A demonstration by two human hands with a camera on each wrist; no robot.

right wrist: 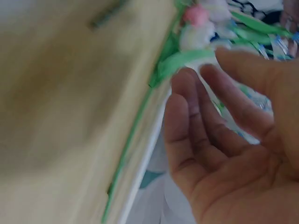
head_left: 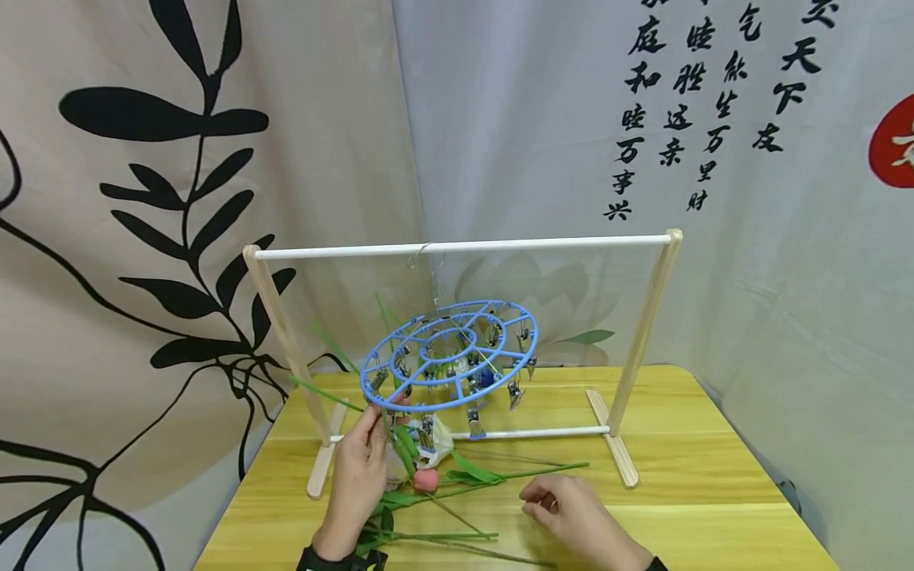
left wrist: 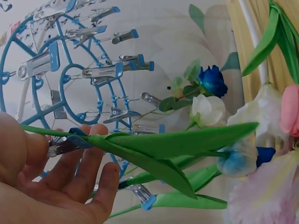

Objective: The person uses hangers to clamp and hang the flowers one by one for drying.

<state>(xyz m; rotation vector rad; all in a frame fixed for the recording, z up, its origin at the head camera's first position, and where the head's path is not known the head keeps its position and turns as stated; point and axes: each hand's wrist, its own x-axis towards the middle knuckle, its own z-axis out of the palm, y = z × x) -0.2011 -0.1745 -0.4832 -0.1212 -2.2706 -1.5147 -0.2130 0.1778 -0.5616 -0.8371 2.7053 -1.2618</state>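
A blue round clip hanger [head_left: 435, 407] hangs tilted, with metal clips round its rings. At its near left rim my left hand [head_left: 360, 476] pinches a metal clip [left wrist: 63, 147] with blue tips. That clip sits on the green stem of an artificial flower, whose long leaf [left wrist: 187, 139] and blue-and-white bloom [left wrist: 237, 159] point downward. Another clip [left wrist: 142, 196] holds a green stem close by. My right hand [head_left: 571, 507], fingers loosely bent and holding nothing, hovers over the table beside the stems. A pink tulip [head_left: 426, 480] lies between the hands.
A rack with a white top bar [head_left: 543, 243] and wooden legs [head_left: 646, 337] carries the hanger. Several more flower stems [head_left: 457, 536] lie on the wooden table [head_left: 714, 507]. A blue rose [left wrist: 212, 81] and a white flower [left wrist: 207, 110] hang below the rings.
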